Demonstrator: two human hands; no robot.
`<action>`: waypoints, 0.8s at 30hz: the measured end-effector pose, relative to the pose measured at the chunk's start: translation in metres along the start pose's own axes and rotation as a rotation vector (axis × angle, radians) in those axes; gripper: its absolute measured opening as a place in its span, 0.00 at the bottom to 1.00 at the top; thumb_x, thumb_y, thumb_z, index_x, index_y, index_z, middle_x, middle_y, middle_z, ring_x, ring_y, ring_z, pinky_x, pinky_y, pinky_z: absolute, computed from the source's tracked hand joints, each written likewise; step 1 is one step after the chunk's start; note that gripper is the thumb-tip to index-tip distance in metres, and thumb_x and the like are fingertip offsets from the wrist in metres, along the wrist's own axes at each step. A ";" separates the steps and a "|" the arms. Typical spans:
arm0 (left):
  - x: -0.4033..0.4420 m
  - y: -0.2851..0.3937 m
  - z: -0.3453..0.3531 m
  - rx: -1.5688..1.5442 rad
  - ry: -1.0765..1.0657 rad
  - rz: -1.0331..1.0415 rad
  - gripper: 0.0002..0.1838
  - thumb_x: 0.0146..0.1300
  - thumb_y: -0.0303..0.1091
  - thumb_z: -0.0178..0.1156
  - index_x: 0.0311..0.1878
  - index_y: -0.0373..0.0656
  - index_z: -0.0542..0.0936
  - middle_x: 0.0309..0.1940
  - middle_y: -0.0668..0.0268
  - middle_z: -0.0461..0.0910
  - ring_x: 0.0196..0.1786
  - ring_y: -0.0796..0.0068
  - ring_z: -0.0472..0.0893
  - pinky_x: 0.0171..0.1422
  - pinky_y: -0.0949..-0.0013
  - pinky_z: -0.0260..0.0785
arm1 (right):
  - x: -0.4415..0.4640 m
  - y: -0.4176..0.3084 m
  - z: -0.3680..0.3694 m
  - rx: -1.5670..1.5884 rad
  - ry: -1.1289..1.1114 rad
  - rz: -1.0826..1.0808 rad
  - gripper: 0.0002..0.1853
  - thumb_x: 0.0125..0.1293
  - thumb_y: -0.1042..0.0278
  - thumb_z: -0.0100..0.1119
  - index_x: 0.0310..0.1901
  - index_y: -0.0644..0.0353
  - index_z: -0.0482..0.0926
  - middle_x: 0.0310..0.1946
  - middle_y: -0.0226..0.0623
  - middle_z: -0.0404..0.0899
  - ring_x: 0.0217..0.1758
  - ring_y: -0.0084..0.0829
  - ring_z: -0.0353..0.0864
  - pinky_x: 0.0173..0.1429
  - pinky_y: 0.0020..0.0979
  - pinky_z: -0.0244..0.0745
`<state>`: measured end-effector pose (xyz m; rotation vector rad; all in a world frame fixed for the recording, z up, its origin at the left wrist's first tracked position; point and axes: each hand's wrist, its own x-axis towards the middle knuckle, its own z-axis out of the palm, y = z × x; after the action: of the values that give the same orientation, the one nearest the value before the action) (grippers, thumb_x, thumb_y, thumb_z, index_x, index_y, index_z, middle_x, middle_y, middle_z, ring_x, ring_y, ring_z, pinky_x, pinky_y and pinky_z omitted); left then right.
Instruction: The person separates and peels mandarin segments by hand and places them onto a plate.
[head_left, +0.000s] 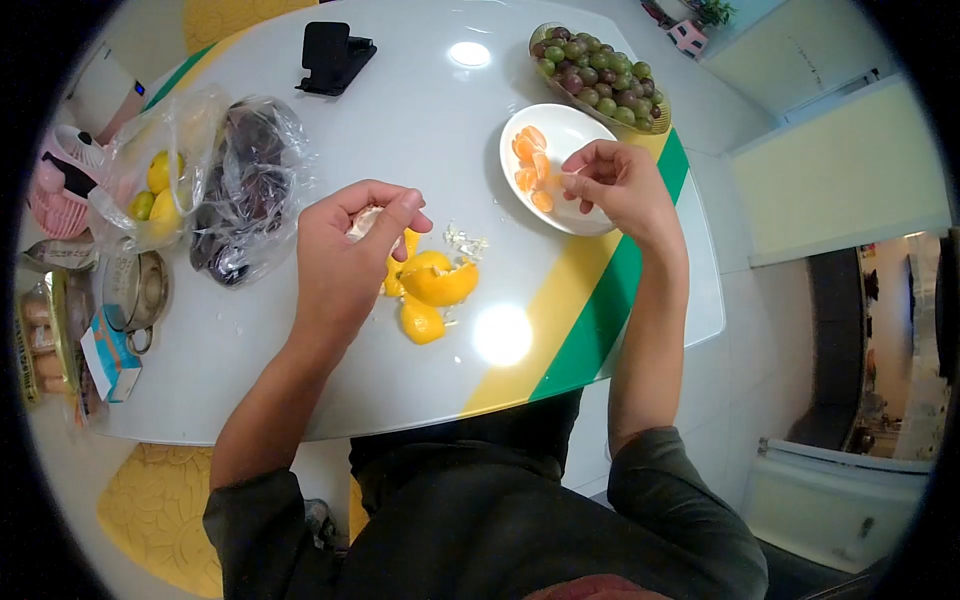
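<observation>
My left hand (355, 245) is closed around a pale peeled fruit (366, 222), which shows between thumb and fingers. Just right of it, yellow-orange peel pieces (430, 285) lie on the table, with white pith scraps (465, 241) beside them. Over the right side of a white bowl (512, 200), my right hand (622, 190) pinches a small orange segment between thumb and fingertips. Several orange segments (531, 150) rest in the bowl's left part.
Grapes (600, 75) fill a basket behind the bowl. A black stand (335, 60) is at the back. Plastic bags, one with yellow fruit (160, 200), a glass cup (138, 290), a blue-white box (110, 355) and a pink basket (62, 205) are at left.
</observation>
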<state>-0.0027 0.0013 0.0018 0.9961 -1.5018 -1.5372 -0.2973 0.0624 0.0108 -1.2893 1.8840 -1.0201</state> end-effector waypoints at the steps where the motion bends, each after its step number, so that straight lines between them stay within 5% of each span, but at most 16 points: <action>1: 0.000 0.000 0.000 -0.004 -0.002 -0.001 0.09 0.70 0.32 0.65 0.40 0.34 0.87 0.31 0.64 0.87 0.28 0.85 0.74 0.36 0.78 0.69 | 0.000 0.000 -0.001 -0.021 -0.023 0.037 0.06 0.62 0.73 0.70 0.37 0.67 0.84 0.25 0.35 0.85 0.27 0.21 0.81 0.31 0.26 0.72; 8: 0.000 -0.001 0.001 0.014 0.005 0.008 0.09 0.70 0.33 0.65 0.40 0.35 0.87 0.31 0.65 0.87 0.28 0.85 0.75 0.35 0.78 0.68 | -0.001 0.000 -0.001 -0.111 -0.063 -0.017 0.09 0.61 0.71 0.75 0.37 0.66 0.86 0.25 0.31 0.84 0.27 0.18 0.78 0.33 0.25 0.73; 11: 0.000 -0.003 -0.001 0.047 -0.011 0.015 0.09 0.72 0.37 0.65 0.43 0.41 0.85 0.36 0.67 0.86 0.30 0.87 0.75 0.25 0.83 0.60 | -0.002 -0.003 0.003 -0.080 -0.025 -0.087 0.08 0.63 0.70 0.74 0.37 0.65 0.87 0.25 0.29 0.83 0.28 0.17 0.77 0.35 0.24 0.72; 17: 0.002 -0.001 -0.001 -0.128 -0.086 -0.027 0.16 0.72 0.30 0.55 0.58 0.35 0.81 0.51 0.59 0.85 0.47 0.78 0.80 0.43 0.75 0.74 | -0.007 -0.018 0.011 0.143 -0.093 -0.100 0.06 0.65 0.71 0.72 0.38 0.65 0.87 0.27 0.27 0.83 0.31 0.17 0.78 0.31 0.20 0.69; 24: 0.006 -0.015 -0.003 -0.421 -0.293 -0.059 0.32 0.64 0.27 0.54 0.73 0.33 0.69 0.66 0.52 0.75 0.64 0.64 0.79 0.71 0.62 0.73 | -0.023 -0.037 0.053 0.202 -0.329 -0.279 0.14 0.63 0.79 0.69 0.51 0.62 0.87 0.36 0.30 0.86 0.35 0.16 0.80 0.30 0.17 0.68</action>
<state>-0.0022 -0.0050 -0.0135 0.5933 -1.2634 -2.0039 -0.2290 0.0632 0.0177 -1.5206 1.3475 -1.0321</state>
